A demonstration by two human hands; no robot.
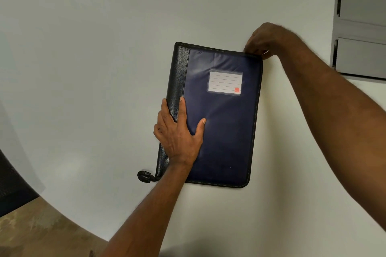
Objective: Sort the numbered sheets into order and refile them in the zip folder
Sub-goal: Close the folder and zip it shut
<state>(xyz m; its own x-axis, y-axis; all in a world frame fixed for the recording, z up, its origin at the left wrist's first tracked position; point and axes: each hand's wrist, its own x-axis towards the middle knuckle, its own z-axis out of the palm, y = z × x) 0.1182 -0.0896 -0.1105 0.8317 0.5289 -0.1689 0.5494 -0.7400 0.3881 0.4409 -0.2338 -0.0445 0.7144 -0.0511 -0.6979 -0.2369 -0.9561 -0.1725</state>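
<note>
- The folder [221, 123] lies closed and flat on the white table [83, 69], right of centre, its black spine to the left.
- The left hand [178, 133] presses flat on the near spine edge, fingers spread.
- The right hand [264, 40] pinches the zip pull [265, 52] at the far right corner.
- A label [225, 82] sits on the cover.
- A grey tray [361, 29] stands far right.

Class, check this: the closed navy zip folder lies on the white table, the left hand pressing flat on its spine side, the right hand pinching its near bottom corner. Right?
Not quite. In the head view the right hand pinches the zip folder's far top corner; the left hand does press flat.
</note>
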